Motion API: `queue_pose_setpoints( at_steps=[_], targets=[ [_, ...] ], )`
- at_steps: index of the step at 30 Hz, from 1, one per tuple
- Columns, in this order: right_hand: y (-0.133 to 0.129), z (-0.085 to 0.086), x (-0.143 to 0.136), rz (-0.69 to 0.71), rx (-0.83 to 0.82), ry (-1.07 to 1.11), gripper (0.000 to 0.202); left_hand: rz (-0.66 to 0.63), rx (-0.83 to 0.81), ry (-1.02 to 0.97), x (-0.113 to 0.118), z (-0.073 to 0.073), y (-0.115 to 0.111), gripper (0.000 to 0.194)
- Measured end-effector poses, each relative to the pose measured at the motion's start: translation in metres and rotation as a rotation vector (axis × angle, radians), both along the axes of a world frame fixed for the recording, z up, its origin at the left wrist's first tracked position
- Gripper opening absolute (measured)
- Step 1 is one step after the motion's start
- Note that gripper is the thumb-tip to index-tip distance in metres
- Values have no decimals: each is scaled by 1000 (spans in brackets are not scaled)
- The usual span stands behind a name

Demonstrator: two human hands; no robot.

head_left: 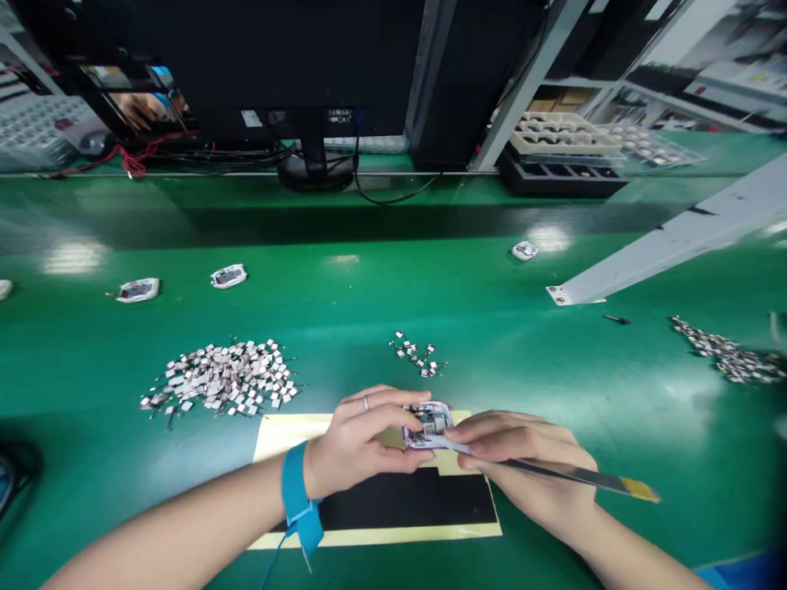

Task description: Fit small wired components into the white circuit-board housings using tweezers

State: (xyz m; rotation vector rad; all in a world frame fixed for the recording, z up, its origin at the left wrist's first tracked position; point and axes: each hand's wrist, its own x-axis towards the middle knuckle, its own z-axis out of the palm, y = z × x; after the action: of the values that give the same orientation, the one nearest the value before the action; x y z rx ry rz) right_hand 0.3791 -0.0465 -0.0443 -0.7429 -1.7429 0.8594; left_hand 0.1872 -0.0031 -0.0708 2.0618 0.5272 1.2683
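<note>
My left hand, with a ring and a blue wrist strap, grips a small white-edged device whose circuit board faces up. My right hand is closed around long metal tweezers with a yellow end. The tweezers' tip lies over the lower edge of the device, and my right fingertips are close to its right side. Beneath my hands is a black mat edged with yellow tape. Beyond the device lies a small group of tiny silver parts.
A large pile of silver parts lies at the left, another pile at the far right. Similar devices sit farther back. A slanted metal post stands at the right, a monitor at the back.
</note>
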Motion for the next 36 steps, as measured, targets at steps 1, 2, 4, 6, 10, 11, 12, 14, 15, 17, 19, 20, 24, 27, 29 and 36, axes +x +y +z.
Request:
queue_pose_setpoints(
  at_steps=[1,2,4,6,10,11,12,14,15,17,19,20,24,27,29,36],
  targets=[
    [0,0,0,-3,-1,2,30,5,21,3,0,0,0,19],
    [0,0,-1,-5,0,6,30,10,39,11,0,0,-1,19],
    [1,0,-1,-11,10,14,29,24,67,29,-1,0,-2,20],
    [1,-1,-2,-19,34,15,27,30,95,52,-1,-1,-2,19],
    [3,-3,-5,-54,83,-18,22,37,182,54,-1,-2,-1,13],
    [3,-4,-5,-62,99,-31,20,38,197,50,-1,-3,-1,12],
    [4,-4,-6,-69,121,-40,19,41,202,50,-1,-3,-1,11],
    [4,-3,-6,-67,168,-43,19,50,186,66,0,-3,-2,10],
    [4,-2,-5,-59,180,-53,21,53,172,80,0,-1,-2,11],
    [0,-1,-1,-96,170,-76,25,59,152,101,-2,6,-1,13],
    [-5,-3,5,-238,115,-56,26,77,145,121,-6,18,4,14],
    [-6,-6,9,-338,81,-11,24,95,135,134,-8,25,9,14],
    [-4,-22,18,-500,42,68,20,172,-11,246,-16,49,50,14],
    [0,-25,18,-406,122,-96,16,246,-179,383,-18,45,95,16],
    [2,-20,15,-314,158,-219,14,298,-245,439,-18,31,123,15],
    [4,-16,10,-347,208,-273,12,444,-365,627,-21,-10,170,32]
  ],
)
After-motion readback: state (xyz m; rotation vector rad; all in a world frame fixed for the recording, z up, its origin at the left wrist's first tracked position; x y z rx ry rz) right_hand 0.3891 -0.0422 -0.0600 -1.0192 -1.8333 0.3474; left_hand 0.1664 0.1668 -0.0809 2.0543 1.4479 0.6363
